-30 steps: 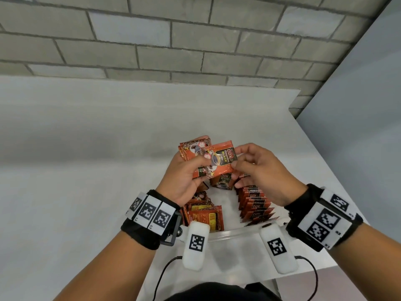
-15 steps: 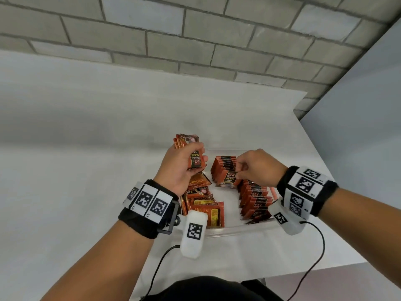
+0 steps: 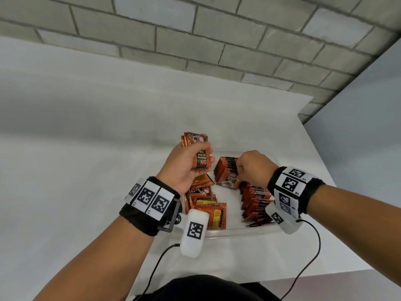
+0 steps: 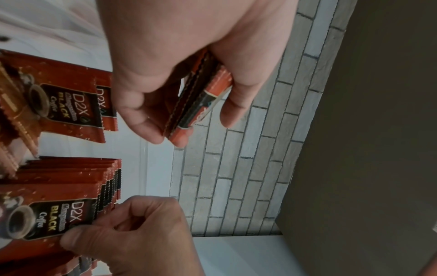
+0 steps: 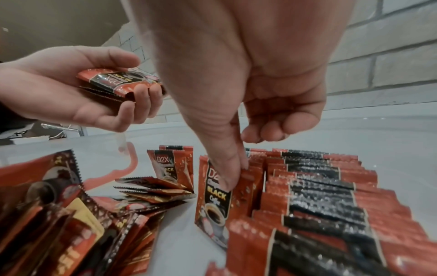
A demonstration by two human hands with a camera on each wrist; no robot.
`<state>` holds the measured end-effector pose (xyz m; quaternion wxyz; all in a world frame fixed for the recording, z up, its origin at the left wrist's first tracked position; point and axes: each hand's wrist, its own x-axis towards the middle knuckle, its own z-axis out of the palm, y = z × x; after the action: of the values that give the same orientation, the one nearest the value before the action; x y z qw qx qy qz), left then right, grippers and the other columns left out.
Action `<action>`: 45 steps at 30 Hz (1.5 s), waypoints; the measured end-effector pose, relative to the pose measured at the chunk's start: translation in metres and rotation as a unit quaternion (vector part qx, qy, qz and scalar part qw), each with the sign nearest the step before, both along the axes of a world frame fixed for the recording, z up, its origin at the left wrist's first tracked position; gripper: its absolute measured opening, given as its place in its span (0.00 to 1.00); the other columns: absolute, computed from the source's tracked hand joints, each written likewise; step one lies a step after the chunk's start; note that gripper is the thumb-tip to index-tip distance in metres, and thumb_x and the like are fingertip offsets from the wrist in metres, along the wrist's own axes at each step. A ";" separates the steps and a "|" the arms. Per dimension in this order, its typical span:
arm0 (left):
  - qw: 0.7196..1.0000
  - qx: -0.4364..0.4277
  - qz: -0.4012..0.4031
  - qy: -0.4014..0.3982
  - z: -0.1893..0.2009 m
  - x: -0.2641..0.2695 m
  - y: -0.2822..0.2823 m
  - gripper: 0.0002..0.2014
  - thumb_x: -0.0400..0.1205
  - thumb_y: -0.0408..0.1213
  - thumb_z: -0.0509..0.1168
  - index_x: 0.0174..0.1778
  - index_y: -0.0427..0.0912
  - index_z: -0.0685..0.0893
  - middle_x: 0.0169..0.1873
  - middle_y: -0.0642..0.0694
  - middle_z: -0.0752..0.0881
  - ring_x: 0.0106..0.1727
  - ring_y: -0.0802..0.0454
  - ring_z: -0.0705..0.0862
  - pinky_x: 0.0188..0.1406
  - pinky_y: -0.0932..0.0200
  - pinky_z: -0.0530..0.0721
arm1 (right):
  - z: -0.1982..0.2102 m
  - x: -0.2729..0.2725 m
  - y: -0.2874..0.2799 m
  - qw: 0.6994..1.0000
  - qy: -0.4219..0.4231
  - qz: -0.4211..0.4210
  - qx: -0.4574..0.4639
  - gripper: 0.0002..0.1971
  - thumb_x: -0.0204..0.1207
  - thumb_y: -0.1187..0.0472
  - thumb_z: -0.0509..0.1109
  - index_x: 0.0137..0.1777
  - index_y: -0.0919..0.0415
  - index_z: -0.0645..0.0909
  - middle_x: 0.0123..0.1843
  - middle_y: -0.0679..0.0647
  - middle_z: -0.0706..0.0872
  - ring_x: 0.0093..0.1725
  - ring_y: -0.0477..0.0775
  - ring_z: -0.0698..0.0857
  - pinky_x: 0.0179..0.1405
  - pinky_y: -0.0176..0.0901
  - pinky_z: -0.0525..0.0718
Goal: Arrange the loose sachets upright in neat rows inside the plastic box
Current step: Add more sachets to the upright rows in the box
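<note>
A clear plastic box [image 3: 238, 230] lies on the white table and holds orange-and-black coffee sachets. My left hand [image 3: 188, 161] grips a small stack of sachets [image 3: 198, 153] above the box's left side; the stack [image 4: 198, 97] shows edge-on in the left wrist view. My right hand [image 3: 251, 168] pinches the front sachet [image 3: 229, 180] of the far upright row [image 3: 225, 165], thumb on its face [image 5: 212, 194]. A second upright row [image 3: 256, 203] stands along the right side. Loose sachets [image 3: 206, 203] lie jumbled at the left.
The box sits near the table's front right corner [image 3: 347, 268]. A brick wall [image 3: 195, 40] runs behind the table and a grey panel [image 3: 368, 127] stands at the right. Cables [image 3: 312, 257] trail from the wrist units over the table edge.
My hands, together on one sachet a second ago, have parted. The right hand went down into the box to the far row with a sachet. The left hand kept its stack and shifted left.
</note>
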<state>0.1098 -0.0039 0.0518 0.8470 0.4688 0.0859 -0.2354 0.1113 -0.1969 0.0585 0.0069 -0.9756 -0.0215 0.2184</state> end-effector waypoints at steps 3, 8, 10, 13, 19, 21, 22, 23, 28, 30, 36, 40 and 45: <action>1.000 0.002 -0.002 -0.001 0.000 0.001 -0.001 0.04 0.81 0.34 0.66 0.50 0.41 0.82 0.39 0.45 0.86 0.39 0.51 0.87 0.47 0.51 0.84 | -0.001 0.000 -0.001 1.000 -0.003 -0.001 0.003 0.04 0.73 0.62 0.75 0.41 0.62 0.85 0.44 0.58 0.87 0.42 0.55 0.83 0.27 0.35 0.71; 1.000 -0.001 -0.005 0.002 -0.001 0.003 -0.002 0.04 0.81 0.34 0.66 0.50 0.41 0.81 0.40 0.44 0.86 0.39 0.50 0.87 0.44 0.52 0.84 | -0.002 0.001 -0.004 1.000 -0.012 0.002 0.011 0.04 0.72 0.61 0.76 0.41 0.60 0.83 0.44 0.56 0.87 0.39 0.53 0.82 0.28 0.34 0.71; 1.000 -0.001 -0.006 0.003 -0.001 0.003 -0.003 0.04 0.81 0.34 0.66 0.50 0.40 0.81 0.40 0.43 0.86 0.39 0.50 0.87 0.42 0.53 0.85 | -0.002 0.002 -0.006 1.000 -0.015 0.000 0.023 0.06 0.70 0.61 0.77 0.40 0.59 0.82 0.43 0.56 0.87 0.40 0.53 0.82 0.28 0.35 0.72; 1.000 -0.011 -0.009 0.005 -0.001 0.003 -0.003 0.04 0.81 0.33 0.66 0.50 0.39 0.81 0.40 0.42 0.86 0.38 0.49 0.87 0.46 0.51 0.86 | -0.002 0.002 -0.009 0.999 -0.023 -0.004 0.039 0.09 0.68 0.59 0.79 0.42 0.61 0.82 0.41 0.53 0.84 0.38 0.52 0.80 0.27 0.36 0.69; 0.997 -0.015 -0.071 -0.011 0.003 -0.001 -0.004 0.08 0.82 0.27 0.63 0.57 0.35 0.80 0.44 0.36 0.89 0.44 0.42 0.89 0.53 0.44 0.87 | 0.029 -0.001 -0.018 0.981 -0.109 -0.051 0.152 0.07 0.73 0.54 0.75 0.43 0.57 0.84 0.30 0.46 0.79 0.29 0.44 0.76 0.31 0.38 0.72; 0.994 0.012 -0.105 -0.034 0.005 -0.003 -0.007 0.14 0.79 0.26 0.66 0.61 0.35 0.81 0.50 0.36 0.89 0.48 0.42 0.89 0.51 0.45 0.88 | 0.044 -0.009 -0.018 0.957 -0.125 -0.085 0.248 0.08 0.74 0.49 0.73 0.45 0.52 0.85 0.32 0.47 0.81 0.30 0.45 0.77 0.33 0.38 0.75; 0.991 0.027 -0.119 -0.045 0.006 -0.005 -0.010 0.15 0.78 0.26 0.68 0.61 0.36 0.81 0.51 0.36 0.89 0.49 0.43 0.89 0.50 0.47 0.89 | 0.049 -0.014 -0.017 0.938 -0.118 -0.104 0.309 0.08 0.74 0.47 0.72 0.47 0.50 0.85 0.33 0.46 0.82 0.30 0.44 0.78 0.35 0.39 0.76; 0.989 0.037 -0.131 -0.055 0.007 -0.006 -0.012 0.16 0.77 0.26 0.69 0.61 0.36 0.82 0.51 0.37 0.89 0.50 0.43 0.89 0.48 0.48 0.89 | 0.054 -0.021 -0.014 0.916 -0.103 -0.119 0.370 0.10 0.72 0.46 0.73 0.48 0.49 0.85 0.33 0.45 0.82 0.30 0.42 0.79 0.35 0.39 0.77; 0.984 0.016 -0.165 -0.071 0.012 -0.015 -0.026 0.17 0.74 0.26 0.71 0.59 0.35 0.84 0.48 0.37 0.89 0.46 0.44 0.89 0.45 0.51 0.89 | 0.051 -0.041 -0.007 0.855 -0.063 -0.142 0.495 0.13 0.71 0.60 0.76 0.55 0.55 0.82 0.33 0.49 0.86 0.34 0.50 0.84 0.39 0.47 0.84; 0.982 0.003 -0.177 -0.066 0.014 -0.017 -0.028 0.15 0.71 0.36 0.71 0.54 0.40 0.85 0.45 0.40 0.90 0.44 0.45 0.90 0.46 0.47 0.89 | 0.047 -0.043 -0.009 0.840 -0.081 -0.157 0.513 0.13 0.71 0.66 0.76 0.54 0.57 0.81 0.34 0.54 0.84 0.35 0.55 0.83 0.40 0.50 0.84; 0.984 0.017 -0.166 -0.062 0.014 -0.019 -0.035 0.12 0.78 0.25 0.66 0.54 0.42 0.83 0.48 0.41 0.89 0.49 0.44 0.89 0.48 0.42 0.88 | 0.048 -0.050 -0.018 0.819 -0.092 -0.161 0.543 0.12 0.75 0.64 0.72 0.56 0.50 0.84 0.42 0.55 0.84 0.40 0.52 0.85 0.41 0.46 0.86; 0.988 0.012 -0.129 -0.089 0.014 -0.020 -0.038 0.17 0.78 0.18 0.63 0.54 0.43 0.84 0.46 0.45 0.91 0.49 0.48 0.89 0.48 0.48 0.89 | 0.043 -0.060 -0.018 0.779 -0.055 -0.220 0.585 0.17 0.74 0.64 0.73 0.62 0.56 0.78 0.44 0.55 0.88 0.40 0.55 0.87 0.42 0.50 0.87; 0.993 -0.018 -0.095 -0.064 0.016 -0.019 -0.039 0.12 0.80 0.25 0.65 0.58 0.39 0.83 0.52 0.39 0.90 0.52 0.43 0.89 0.49 0.44 0.89 | 0.040 -0.064 -0.023 0.730 -0.034 -0.257 0.632 0.11 0.73 0.74 0.71 0.53 0.64 0.81 0.37 0.60 0.87 0.33 0.52 0.86 0.37 0.43 0.89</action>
<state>0.0910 -0.0427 0.0676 0.8328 0.4740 -0.0176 -0.2854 0.0474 -0.2196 0.0984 0.6774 -0.7208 0.0969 0.1104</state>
